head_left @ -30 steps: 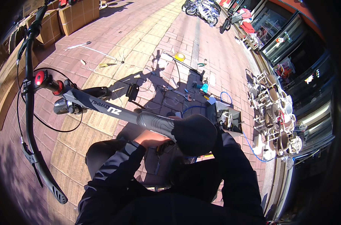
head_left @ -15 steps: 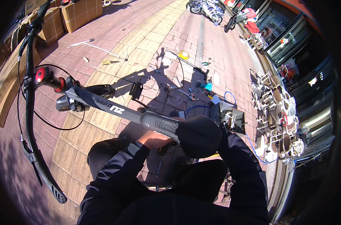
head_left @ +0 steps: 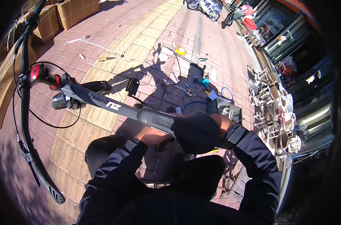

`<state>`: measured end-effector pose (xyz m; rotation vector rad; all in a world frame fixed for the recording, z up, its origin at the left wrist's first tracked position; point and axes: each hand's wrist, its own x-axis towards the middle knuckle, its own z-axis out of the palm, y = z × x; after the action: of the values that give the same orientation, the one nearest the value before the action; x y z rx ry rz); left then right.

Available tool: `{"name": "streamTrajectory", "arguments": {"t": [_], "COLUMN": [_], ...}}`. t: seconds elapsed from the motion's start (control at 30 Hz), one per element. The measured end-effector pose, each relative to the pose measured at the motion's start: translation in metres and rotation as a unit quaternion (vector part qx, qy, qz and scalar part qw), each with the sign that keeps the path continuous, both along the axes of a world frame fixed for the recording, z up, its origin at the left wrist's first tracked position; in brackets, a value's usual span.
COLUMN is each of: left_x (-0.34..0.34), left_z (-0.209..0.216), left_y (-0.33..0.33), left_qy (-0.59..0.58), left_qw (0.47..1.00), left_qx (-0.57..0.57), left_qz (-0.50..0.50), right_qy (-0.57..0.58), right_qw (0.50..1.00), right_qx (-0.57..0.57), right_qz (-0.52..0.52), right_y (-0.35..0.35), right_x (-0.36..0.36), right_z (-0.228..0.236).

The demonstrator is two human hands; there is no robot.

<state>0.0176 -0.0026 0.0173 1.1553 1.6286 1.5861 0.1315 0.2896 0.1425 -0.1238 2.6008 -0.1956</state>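
Has left hand (head_left: pixel 153 135) tucked close under the long nose of the black bike seat (head_left: pixel 196 134). Cannot see the left fingers well, so cannot tell how far open or around what. Has right hand (head_left: pixel 224 123) right by the wide back end of the seat (in sight only in part, like a game of peekaboo). Cannot tell how far open the right fingers are spread, or around what, behind the seat. Find the seat in the middle, just past the dark knees (head_left: pixel 106 150). Follow the gray bike frame (head_left: pixel 114 107) from the seat to the left, up to the black handlebar (head_left: pixel 25 120), bent down along the left side. See a black pedal (head_left: pixel 132 86) just beyond the frame. Look farther out on the brick ground (head_left: pixel 71 168) for a roll of yellow tape (head_left: pixel 180 50), yellow pliers (head_left: pixel 104 59) and a blue-green tool (head_left: pixel 205 81). Spot a box of bits (head_left: pixel 237 113) near the right hand. Notice big brown boxes (head_left: pixel 76 15) far off at the top left.
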Motion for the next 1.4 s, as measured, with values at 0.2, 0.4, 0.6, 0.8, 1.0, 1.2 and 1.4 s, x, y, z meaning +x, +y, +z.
{"name": "streamTrajectory", "arguments": {"t": [0.2, 0.4, 0.6, 0.8, 1.0, 1.2, 1.4], "left_x": [0.001, -0.001, 0.000, -0.001, -0.003, -0.021, -0.020], "left_z": [-0.002, -0.012, 0.013, 0.026, 0.005, -0.006, 0.012], "left_y": [-0.001, 0.005, 0.012, 0.004, 0.010, 0.040, 0.062], "left_qy": [-0.012, -0.129, -0.280, -0.220, 0.026, 0.114, -0.112], "left_qw": [0.999, 0.989, 0.944, 0.965, 0.998, 0.986, 0.990], "left_qx": [0.034, 0.058, 0.143, 0.103, 0.064, 0.109, 0.068], "left_qz": [0.004, -0.041, -0.100, -0.098, 0.004, 0.047, 0.059], "right_qy": [0.014, 0.024, 0.178, 0.121, 0.279, 0.253, 0.038], "right_qw": [0.996, 0.992, 0.979, 0.979, 0.955, 0.729, 0.703], "right_qx": [0.083, 0.120, -0.068, -0.164, -0.088, -0.390, -0.450], "right_qz": [0.026, 0.013, 0.076, -0.022, -0.051, -0.503, -0.549], "right_y": [-0.028, -0.031, -0.005, 0.008, 0.005, -0.035, -0.161], "right_x": [0.003, 0.003, 0.009, 0.018, 0.037, 0.100, 0.189], "right_z": [0.053, 0.072, 0.023, -0.029, -0.047, -0.070, -0.136]}}
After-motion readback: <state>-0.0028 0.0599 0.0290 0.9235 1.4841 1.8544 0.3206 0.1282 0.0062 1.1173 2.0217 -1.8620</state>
